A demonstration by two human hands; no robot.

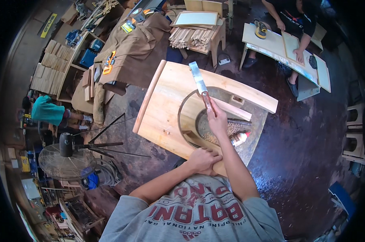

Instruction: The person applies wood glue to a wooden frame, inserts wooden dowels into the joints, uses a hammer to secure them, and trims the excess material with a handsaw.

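Note:
My right hand is closed around the brown wooden handle of a flat-bladed hand tool. Its silver blade points away from me over a pale wooden panel with a curved cut-out; whether the blade has teeth is too small to tell. On the panel's near side, my left hand has its fingers curled over the wood by the edge. Inside the cut-out, to the right of my right wrist, lies a white bottle with a red cap. A small open box of little pieces sits farther back.
A standing fan is at left, its tripod legs reaching toward the panel. At far right, another person works at a low bench with a yellow sander. Wood strips are stacked at the back. Brown cloth covers a surface left of them.

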